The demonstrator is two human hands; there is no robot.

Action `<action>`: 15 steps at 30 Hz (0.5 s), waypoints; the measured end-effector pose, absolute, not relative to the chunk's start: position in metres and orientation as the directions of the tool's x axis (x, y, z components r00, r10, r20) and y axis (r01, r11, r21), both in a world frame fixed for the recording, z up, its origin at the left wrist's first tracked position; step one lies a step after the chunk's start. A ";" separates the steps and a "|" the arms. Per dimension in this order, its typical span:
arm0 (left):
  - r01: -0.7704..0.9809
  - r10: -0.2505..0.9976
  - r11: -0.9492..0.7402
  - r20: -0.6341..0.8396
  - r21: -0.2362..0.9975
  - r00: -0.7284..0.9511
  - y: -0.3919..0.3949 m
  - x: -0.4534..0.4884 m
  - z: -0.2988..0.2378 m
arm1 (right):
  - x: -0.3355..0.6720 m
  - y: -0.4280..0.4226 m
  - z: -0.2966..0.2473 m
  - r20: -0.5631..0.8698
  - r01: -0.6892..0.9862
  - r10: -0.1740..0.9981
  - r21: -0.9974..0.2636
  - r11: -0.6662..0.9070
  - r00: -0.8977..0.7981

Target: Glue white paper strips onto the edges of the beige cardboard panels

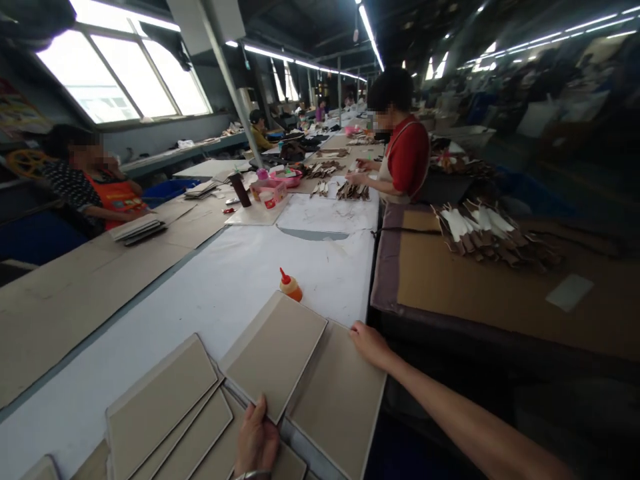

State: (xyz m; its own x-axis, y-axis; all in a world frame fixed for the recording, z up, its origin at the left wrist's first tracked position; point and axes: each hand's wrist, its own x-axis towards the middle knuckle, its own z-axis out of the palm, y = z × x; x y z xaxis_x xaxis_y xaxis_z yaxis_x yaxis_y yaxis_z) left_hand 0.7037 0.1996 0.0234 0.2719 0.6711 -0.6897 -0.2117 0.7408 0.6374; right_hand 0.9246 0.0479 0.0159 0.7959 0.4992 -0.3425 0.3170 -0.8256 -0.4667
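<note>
My left hand pinches the near corner of a tan rectangular board and holds it tilted above the others. My right hand rests its fingers flat on the far corner of another tan board lying at the table's right edge. Several more tan boards lie fanned out to the left on the white table cover. A small orange glue bottle with a red tip stands just beyond the lifted board.
Brown cardboard sheets cover the table's left side. A side table on the right carries a pile of brown and white pieces. A person in red works farther along; another in an orange apron sits at left.
</note>
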 end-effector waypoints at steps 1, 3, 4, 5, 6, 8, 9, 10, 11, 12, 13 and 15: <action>-0.180 0.662 0.748 -0.699 0.639 0.270 0.198 0.706 0.017 | 0.922 0.060 0.012 -0.346 0.314 0.503 -0.476 -0.822 0.792; -0.120 0.648 0.757 -0.716 0.642 0.260 0.196 0.710 0.005 | 0.920 0.077 0.005 -0.350 0.313 0.509 -0.484 -0.817 0.787; -0.095 0.644 0.759 -0.722 0.644 0.252 0.195 0.711 0.000 | 0.920 0.081 0.002 -0.350 0.316 0.512 -0.485 -0.816 0.784; -0.072 0.640 0.761 -0.728 0.645 0.244 0.194 0.712 -0.006 | 0.919 0.084 -0.001 -0.349 0.320 0.516 -0.485 -0.814 0.783; -0.050 0.637 0.762 -0.734 0.646 0.234 0.194 0.713 -0.011 | 0.919 0.086 -0.003 -0.346 0.326 0.521 -0.485 -0.811 0.780; -0.012 0.638 0.760 -0.742 0.650 0.207 0.193 0.713 -0.019 | 0.918 0.087 -0.007 -0.335 0.344 0.536 -0.489 -0.802 0.775; 0.005 0.641 0.756 -0.743 0.654 0.193 0.194 0.713 -0.023 | 0.918 0.087 -0.009 -0.326 0.352 0.543 -0.492 -0.797 0.774; 0.024 0.647 0.750 -0.741 0.661 0.179 0.194 0.713 -0.026 | 0.918 0.088 -0.010 -0.316 0.359 0.549 -0.494 -0.791 0.774; 0.046 0.654 0.742 -0.738 0.668 0.167 0.195 0.713 -0.028 | 0.918 0.089 -0.011 -0.305 0.366 0.553 -0.497 -0.787 0.775; 0.074 0.661 0.733 -0.734 0.676 0.158 0.195 0.713 -0.028 | 0.918 0.090 -0.011 -0.293 0.370 0.555 -0.499 -0.784 0.779; 0.110 0.669 0.721 -0.728 0.684 0.149 0.195 0.712 -0.028 | 0.918 0.091 -0.009 -0.283 0.373 0.554 -0.499 -0.783 0.783; 0.206 0.692 0.679 -0.708 0.705 0.141 0.192 0.712 -0.024 | 0.914 0.092 -0.002 -0.263 0.378 0.548 -0.493 -0.784 0.794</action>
State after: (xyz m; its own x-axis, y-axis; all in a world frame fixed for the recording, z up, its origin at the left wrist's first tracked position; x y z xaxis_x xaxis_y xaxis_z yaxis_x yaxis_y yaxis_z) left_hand 0.7118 0.1921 -0.0239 0.1413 0.6918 -0.7081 0.2055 0.6792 0.7046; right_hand 0.9143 0.0921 -0.0022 0.7943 0.5478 -0.2627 0.3778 -0.7840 -0.4926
